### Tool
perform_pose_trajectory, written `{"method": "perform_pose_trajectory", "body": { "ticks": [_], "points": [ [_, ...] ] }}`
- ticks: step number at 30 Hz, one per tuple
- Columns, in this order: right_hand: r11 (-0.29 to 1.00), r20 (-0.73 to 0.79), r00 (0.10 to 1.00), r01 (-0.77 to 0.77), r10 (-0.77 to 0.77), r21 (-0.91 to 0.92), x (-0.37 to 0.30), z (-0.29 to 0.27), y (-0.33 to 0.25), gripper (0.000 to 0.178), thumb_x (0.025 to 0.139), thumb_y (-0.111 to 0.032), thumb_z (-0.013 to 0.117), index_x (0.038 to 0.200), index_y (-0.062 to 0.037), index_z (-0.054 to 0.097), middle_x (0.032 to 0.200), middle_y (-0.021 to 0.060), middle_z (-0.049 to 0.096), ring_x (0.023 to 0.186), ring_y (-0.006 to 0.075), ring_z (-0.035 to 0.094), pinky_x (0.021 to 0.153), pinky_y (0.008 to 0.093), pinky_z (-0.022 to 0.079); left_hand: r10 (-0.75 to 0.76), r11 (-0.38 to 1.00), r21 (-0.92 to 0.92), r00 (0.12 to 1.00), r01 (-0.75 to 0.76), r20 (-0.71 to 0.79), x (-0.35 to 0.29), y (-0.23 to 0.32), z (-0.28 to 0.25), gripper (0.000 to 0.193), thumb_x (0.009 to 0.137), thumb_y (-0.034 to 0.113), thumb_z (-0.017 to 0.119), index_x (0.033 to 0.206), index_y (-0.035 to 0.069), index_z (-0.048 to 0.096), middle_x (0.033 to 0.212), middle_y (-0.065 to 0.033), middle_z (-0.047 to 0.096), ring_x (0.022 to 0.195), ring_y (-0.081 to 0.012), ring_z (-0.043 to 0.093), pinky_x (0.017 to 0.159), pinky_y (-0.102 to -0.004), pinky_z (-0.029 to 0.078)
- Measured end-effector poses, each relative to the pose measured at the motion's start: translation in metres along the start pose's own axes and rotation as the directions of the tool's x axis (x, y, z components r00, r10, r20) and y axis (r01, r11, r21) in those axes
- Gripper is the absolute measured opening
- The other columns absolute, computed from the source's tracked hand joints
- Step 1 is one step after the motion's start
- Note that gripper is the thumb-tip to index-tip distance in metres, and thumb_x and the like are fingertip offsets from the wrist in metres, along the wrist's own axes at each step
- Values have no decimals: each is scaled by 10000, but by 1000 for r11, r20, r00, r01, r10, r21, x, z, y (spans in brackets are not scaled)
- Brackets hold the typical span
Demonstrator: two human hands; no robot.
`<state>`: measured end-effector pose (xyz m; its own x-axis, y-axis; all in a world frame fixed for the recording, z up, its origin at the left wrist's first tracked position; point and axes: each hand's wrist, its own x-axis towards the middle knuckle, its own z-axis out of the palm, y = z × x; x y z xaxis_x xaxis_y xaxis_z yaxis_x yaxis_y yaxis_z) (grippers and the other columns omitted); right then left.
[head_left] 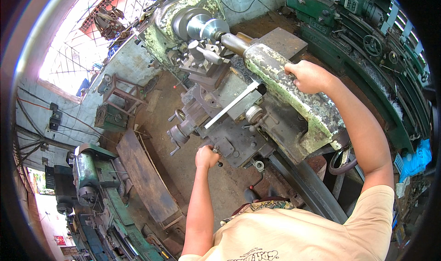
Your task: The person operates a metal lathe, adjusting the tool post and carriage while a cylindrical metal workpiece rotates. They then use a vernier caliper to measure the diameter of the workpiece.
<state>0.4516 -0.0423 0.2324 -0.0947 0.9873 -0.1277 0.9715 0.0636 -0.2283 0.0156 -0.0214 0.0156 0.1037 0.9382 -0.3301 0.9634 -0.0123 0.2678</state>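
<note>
A large lathe with flaking pale-green paint fills the middle. My left hand [207, 156] is closed on a small handle at the near left edge of the grey carriage [245, 145]; a black knob shows just below the fingers. On top of the tailstock [271, 61] rests my right hand [308, 77], its fingers curled into a fist; whatever they hold is hidden. The tailstock's spindle [235, 43] reaches to a shiny round metal workpiece [212, 30] at the chuck [186, 22]. Beside it stands the tool post [204, 65] with its thick clamping lever.
Cranks [178, 134] stick out from the cross slide, and a tailstock handwheel [342, 162] sits below my right arm. A green lathe [358, 40] stands at the right, another machine [98, 187] at the lower left. A wooden board [149, 178] lies left of my left arm.
</note>
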Motion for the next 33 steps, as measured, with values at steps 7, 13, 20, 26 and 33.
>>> {"method": "perform_pose_trajectory", "body": {
  "ticks": [7,13,20,26,33],
  "points": [
    [1000,-4,1000,4,-4,-1,0,0,0,342,871,-30,669,1210,-20,619,1029,257,706,1027,433,681,891,522,535,2,1000,1,1000,-2,-5,0,1,0,409,690,275,777,1059,100,807,1063,-209,764,1046,-379,724,931,-459,569],
    [1000,-5,1000,4,-4,6,0,0,0,345,862,-17,660,1205,-20,620,1025,256,705,1022,431,681,884,524,532,-11,1000,0,999,11,31,1,0,-1,427,668,263,804,1063,102,807,1059,-210,764,1043,-376,726,929,-455,570],
    [1000,-7,1000,-11,11,6,-1,-1,-2,341,850,-2,630,1190,-17,627,1031,260,712,1018,433,687,879,518,542,-12,1000,16,999,12,33,2,0,0,433,663,270,808,1062,102,807,1056,-213,764,1043,-378,726,930,-458,570],
    [1000,-41,999,-8,9,18,-2,0,-3,349,811,37,571,1147,-13,647,1041,267,725,1023,435,698,878,510,556,-6,1000,4,1000,6,13,1,0,0,433,661,275,806,1056,98,806,1057,-211,765,1043,-375,727,925,-460,571],
    [1000,5,1000,-18,18,-5,0,-1,-2,353,874,-20,653,1224,-16,612,1036,259,706,1037,430,680,902,518,539,-15,1000,-5,1000,15,25,-1,2,-2,423,668,273,798,1056,103,809,1044,-207,768,1037,-374,729,923,-458,572]
  ]
}}
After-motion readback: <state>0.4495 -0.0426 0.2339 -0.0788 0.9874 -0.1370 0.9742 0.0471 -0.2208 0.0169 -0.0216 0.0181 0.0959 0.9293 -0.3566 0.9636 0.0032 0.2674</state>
